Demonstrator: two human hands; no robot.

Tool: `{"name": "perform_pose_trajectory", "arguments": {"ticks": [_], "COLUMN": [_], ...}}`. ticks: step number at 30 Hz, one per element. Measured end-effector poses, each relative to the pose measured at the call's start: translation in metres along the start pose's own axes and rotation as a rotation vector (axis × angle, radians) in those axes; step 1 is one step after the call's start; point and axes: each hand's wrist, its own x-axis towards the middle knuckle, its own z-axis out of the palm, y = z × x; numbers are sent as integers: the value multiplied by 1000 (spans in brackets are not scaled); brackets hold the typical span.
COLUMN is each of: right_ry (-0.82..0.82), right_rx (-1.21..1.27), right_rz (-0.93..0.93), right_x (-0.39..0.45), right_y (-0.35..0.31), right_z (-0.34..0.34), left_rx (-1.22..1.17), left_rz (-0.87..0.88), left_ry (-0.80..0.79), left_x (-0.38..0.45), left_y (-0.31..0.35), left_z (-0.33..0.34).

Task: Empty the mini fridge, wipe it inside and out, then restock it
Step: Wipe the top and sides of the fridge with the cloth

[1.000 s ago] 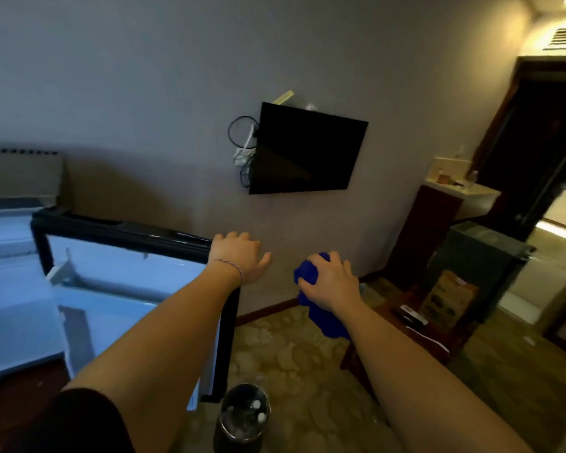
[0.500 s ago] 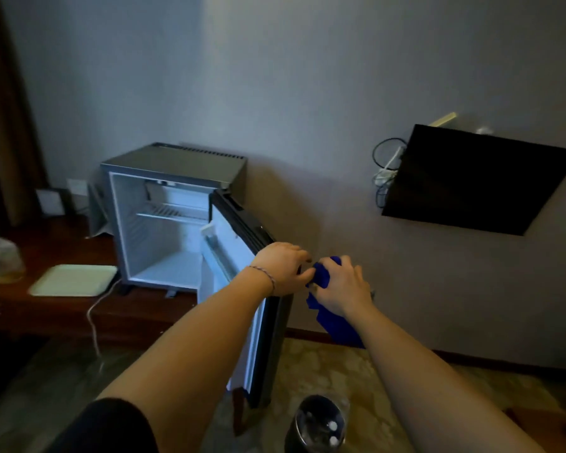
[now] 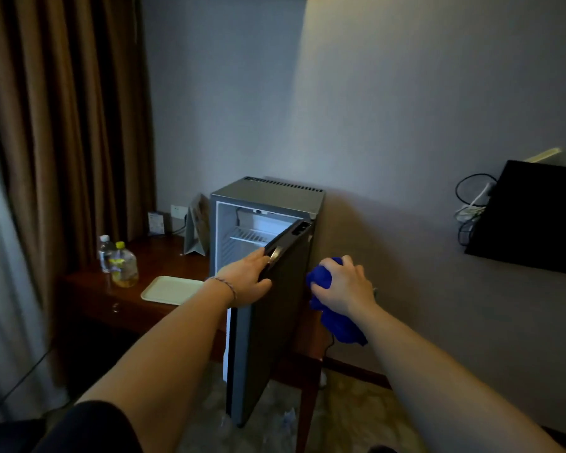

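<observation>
Nearest, two bare forearms reaching forward from the bottom edge, a dark sleeve (image 3: pixel 92 426) at the lower left. Left hand (image 3: pixel 247 281) clamped on the top edge of the open fridge door (image 3: pixel 268 322), thumb over the dark outer face, fingers hidden behind the edge, a thin bracelet (image 3: pixel 226 287) round the wrist. Right hand (image 3: pixel 342 289) just beside the door's hinge-side edge, curled round a bunched blue cloth (image 3: pixel 335 318), loose end of the cloth hanging below the palm; cannot tell whether cloth touches door. Hands apart, the door's width between them. Door swung out toward the camera, seen nearly edge-on, white inner lining showing only as a narrow strip at its left. Behind it the mini fridge (image 3: pixel 267 194) standing on a dark wooden desk (image 3: pixel 89 289) against the wall, grey vented top, white interior lit: one wire shelf (image 3: pixel 249 235) visible, nothing seen on it; lower compartment hidden by the door and the left hand. On the desk left of the fridge, a pale tray (image 3: pixel 172 289), bare; farther left, two plastic bottles side by side, one with a yellow cap (image 3: pixel 123 264) holding yellowish liquid, one clear with a white cap (image 3: pixel 105 253), contents hard to judge. Farther back, a folded card (image 3: pixel 196 228) and a small sign, print too small to read. Brown curtain (image 3: pixel 62 125) at far left; dark wall-mounted screen (image 3: pixel 533 217) cut off at the right edge, cables (image 3: pixel 471 204) looped beside it.
</observation>
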Motion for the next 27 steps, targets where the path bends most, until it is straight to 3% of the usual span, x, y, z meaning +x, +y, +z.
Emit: {"name": "perform_pose_trajectory", "arguments": {"ticks": [11,17,27], "right_ry": [12,4,55], "right_rx": [-9,-37,-120], "right_rz": [7,-15,-143], "right_x": [66,102,218], "right_y": [-100,-121,-131], "right_z": [31,46,71], "left_rx": [91,52,68], "left_rz": [-70,-204,-343], "left_ry": [-5,93,51], "left_x": [42,73,172], "left_y": [-109,-156,-232], "left_z": [-18,-23,-46]}}
